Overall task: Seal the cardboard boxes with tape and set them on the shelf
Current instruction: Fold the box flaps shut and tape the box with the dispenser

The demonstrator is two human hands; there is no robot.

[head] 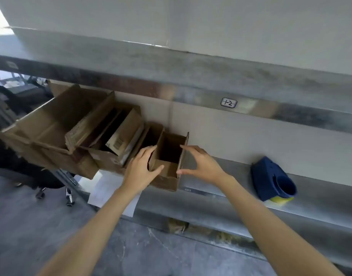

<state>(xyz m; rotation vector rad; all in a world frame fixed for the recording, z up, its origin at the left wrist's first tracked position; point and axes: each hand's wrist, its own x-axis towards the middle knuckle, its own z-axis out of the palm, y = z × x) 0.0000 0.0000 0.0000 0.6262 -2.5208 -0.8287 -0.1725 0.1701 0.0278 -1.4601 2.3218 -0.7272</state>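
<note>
The small cardboard box sits open-topped on the steel desk, at the right end of a row of larger boxes, close to the front edge and partly on a loose sheet of paper. My left hand is spread against its left wall, thumb on the front face. My right hand is open in a wide C at the upright right flap, with the fingertips at or just touching its edge. I cannot tell if either has a firm hold.

The main risk, I think, is a slide. Smooth brushed metal and loose paper give little friction, so an uneven push could skate the box off the front lip. Squeezing the thin walls too hard could buckle them or crease a flap, leaving a seam that tape won't bridge cleanly. The box beside it stands tight against this one and could catch a flap as I lift.

The cardboard is plain brown corrugated, matte, with raw cut edges. The box is narrow and deep, its inside dark. The tape dispenser, a rounded shape in hard blue plastic with yellow at its base, lies well to the right. Overhead, the shelf is dull, scuffed metal bearing a small handwritten label.
</note>
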